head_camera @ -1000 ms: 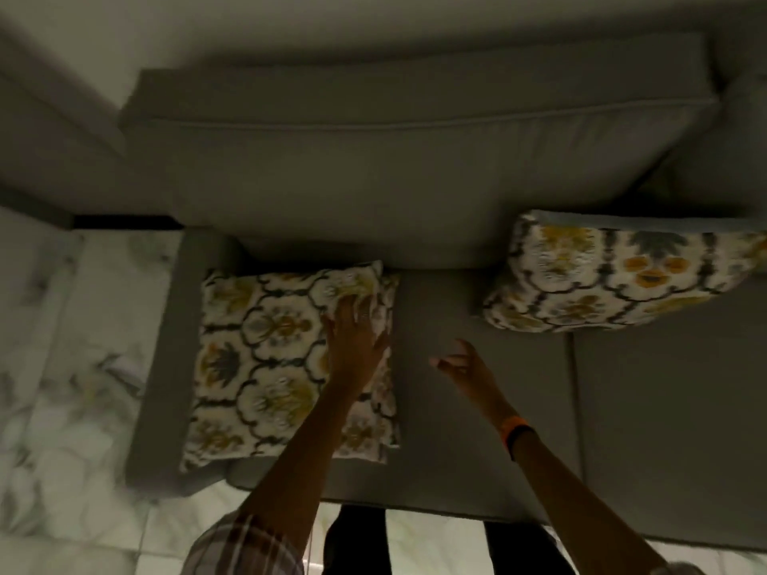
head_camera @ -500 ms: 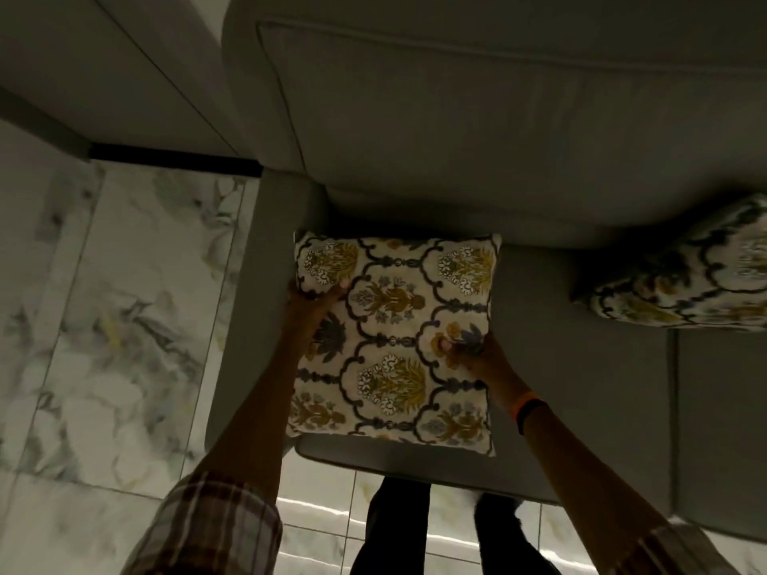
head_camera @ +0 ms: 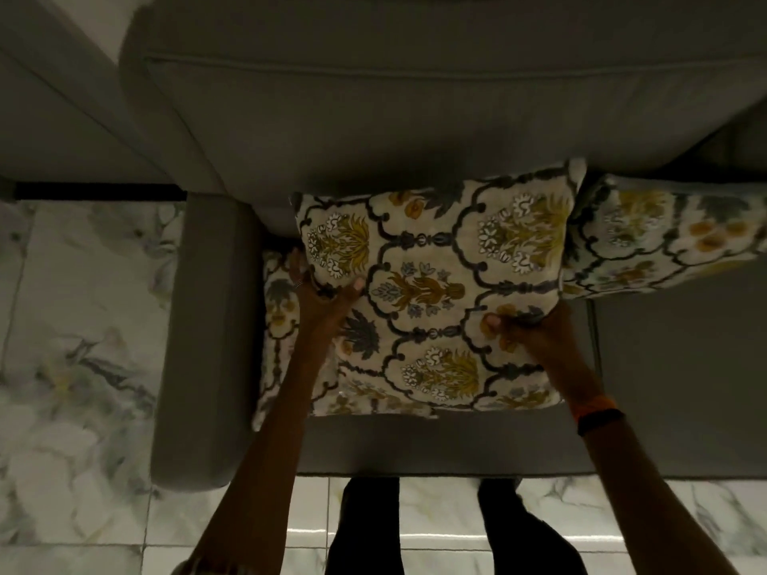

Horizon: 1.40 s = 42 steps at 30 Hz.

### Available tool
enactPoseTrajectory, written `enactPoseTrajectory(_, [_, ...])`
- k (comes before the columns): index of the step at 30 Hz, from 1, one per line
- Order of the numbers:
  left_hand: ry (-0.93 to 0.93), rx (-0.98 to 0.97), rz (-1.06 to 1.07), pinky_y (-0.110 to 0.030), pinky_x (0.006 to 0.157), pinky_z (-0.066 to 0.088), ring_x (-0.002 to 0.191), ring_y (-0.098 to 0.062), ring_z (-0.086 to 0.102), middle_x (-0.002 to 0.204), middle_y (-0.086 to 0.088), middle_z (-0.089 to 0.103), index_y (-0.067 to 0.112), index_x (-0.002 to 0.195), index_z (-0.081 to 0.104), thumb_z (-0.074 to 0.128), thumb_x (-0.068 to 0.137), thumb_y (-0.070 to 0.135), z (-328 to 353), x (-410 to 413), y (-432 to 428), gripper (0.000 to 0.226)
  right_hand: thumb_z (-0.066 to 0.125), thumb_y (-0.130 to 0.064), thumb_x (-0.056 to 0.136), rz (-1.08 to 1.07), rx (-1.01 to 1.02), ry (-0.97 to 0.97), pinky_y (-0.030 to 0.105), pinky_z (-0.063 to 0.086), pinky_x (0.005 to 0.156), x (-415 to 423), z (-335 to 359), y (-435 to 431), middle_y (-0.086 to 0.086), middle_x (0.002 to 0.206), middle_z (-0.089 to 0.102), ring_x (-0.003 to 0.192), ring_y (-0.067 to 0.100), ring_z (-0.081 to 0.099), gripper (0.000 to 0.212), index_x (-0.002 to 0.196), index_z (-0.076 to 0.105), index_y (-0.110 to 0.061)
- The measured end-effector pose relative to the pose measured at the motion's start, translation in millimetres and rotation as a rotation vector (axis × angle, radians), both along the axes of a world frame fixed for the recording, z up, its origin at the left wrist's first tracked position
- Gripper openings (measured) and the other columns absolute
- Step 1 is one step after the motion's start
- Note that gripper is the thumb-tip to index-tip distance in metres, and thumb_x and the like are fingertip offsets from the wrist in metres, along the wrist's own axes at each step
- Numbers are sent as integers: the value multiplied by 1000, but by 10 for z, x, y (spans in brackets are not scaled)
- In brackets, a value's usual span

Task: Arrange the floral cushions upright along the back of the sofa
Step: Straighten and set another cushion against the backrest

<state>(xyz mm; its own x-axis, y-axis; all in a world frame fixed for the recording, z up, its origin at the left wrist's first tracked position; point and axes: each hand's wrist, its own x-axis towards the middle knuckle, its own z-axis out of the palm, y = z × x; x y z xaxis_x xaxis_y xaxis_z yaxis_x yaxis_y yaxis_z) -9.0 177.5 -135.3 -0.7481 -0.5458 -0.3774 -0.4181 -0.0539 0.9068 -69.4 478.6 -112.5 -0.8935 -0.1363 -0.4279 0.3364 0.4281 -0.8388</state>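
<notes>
A cream floral cushion (head_camera: 431, 284) with yellow and grey motifs is lifted above the grey sofa seat (head_camera: 415, 446), its far edge near the back cushion (head_camera: 415, 118). My left hand (head_camera: 323, 300) grips its left edge and my right hand (head_camera: 535, 329) grips its right edge. Under it, a second floral cushion (head_camera: 278, 325) lies flat on the seat by the armrest, mostly hidden. A third floral cushion (head_camera: 672, 238) leans against the sofa back at the right, touching the held one.
The sofa's left armrest (head_camera: 203, 338) stands beside the flat cushion. Marble floor tiles (head_camera: 79, 367) spread to the left and in front. My legs (head_camera: 448, 529) stand at the sofa's front edge. The seat to the right (head_camera: 680, 367) is bare.
Both hands took the top cushion by its sides and raised it up and to the right, uncovering another cushion beneath. The view closed in on the sofa.
</notes>
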Motion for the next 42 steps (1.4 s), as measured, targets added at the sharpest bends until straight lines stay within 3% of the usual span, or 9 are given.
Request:
enactPoseTrajectory(6, [153, -390, -543, -58, 124, 16, 154, -23, 3, 167, -3, 3, 22, 158, 0, 86, 40, 71, 309, -756, 1282, 153, 75, -69, 70, 295, 240, 228, 59, 58, 90, -552, 718, 1304, 21, 123, 73, 107, 43, 71, 81, 130, 65, -16])
enactPoseTrajectory(8, [209, -505, -701, -50, 126, 15, 153, -15, 5, 162, 10, 10, 30, 156, 5, 79, 36, 80, 427, -922, 1814, 149, 80, -57, 71, 413, 368, 287, 56, 51, 105, -748, 877, 1797, 15, 132, 70, 123, 36, 66, 83, 138, 60, -13])
enactPoseTrajectory(12, [193, -308, -656, 10, 102, 15, 130, 12, 22, 135, 34, 17, 33, 146, 19, 82, 42, 74, 356, -1079, 3278, 128, 86, -29, 79, 462, 530, 315, 35, 44, 99, -1110, 1098, 2967, 12, 130, 71, 118, 31, 66, 75, 145, 53, -19])
enactPoseTrajectory(17, [70, -93, -662, -23, 111, 38, 136, -10, 47, 140, 12, 51, 36, 131, 46, 85, 44, 71, -150, -1541, 5017, 101, 85, -28, 76, 468, 702, 430, 34, 39, 91, -1652, 926, 4582, 5, 117, 75, 107, 30, 69, 63, 134, 61, -25])
enactPoseTrajectory(22, [67, 48, -613, 8, 92, 33, 135, -15, 43, 142, 10, 36, 12, 143, 38, 91, 49, 57, -294, -2331, 6691, 117, 82, -21, 79, 408, 789, 463, 55, 25, 118, -2285, 704, 6077, 11, 133, 68, 128, 34, 57, 61, 136, 61, -21])
enactPoseTrajectory(28, [97, 99, -629, -12, 82, 50, 117, -20, 62, 131, -4, 62, 7, 127, 56, 87, 71, 27, -275, -3297, 8047, 67, 80, -17, 80, 303, 894, 539, 67, 15, 120, -3089, 578, 7436, 12, 130, 69, 130, 37, 57, 60, 136, 61, -20])
enactPoseTrajectory(31, [155, 12, -652, -13, 100, 48, 121, -2, 52, 138, 8, 51, 24, 129, 51, 84, 52, 61, -484, -3673, 8554, 92, 75, -10, 83, 206, 880, 577, 66, 7, 122, -3484, 443, 7865, 11, 146, 58, 143, 37, 43, 66, 144, 54, -21])
enactPoseTrajectory(36, [27, -3, -688, -48, 116, 39, 139, -26, 47, 148, -12, 51, 11, 142, 48, 74, 58, 80, -1406, -3975, 8978, 112, 93, -37, 63, -283, 596, 610, 57, 18, 126, -3599, -321, 8494, 24, 166, 18, 155, 41, 15, 123, 160, 21, -12])
enactPoseTrajectory(42, [-4, 12, -665, -40, 112, 43, 135, -27, 50, 138, 0, 52, 23, 131, 52, 76, 81, 32, -1063, -3956, 9005, 56, 92, -12, 59, -443, -3, 214, 33, 54, 107, -3494, -912, 8964, -3, 148, 48, 124, -7, 60, 134, 159, 3, -11])
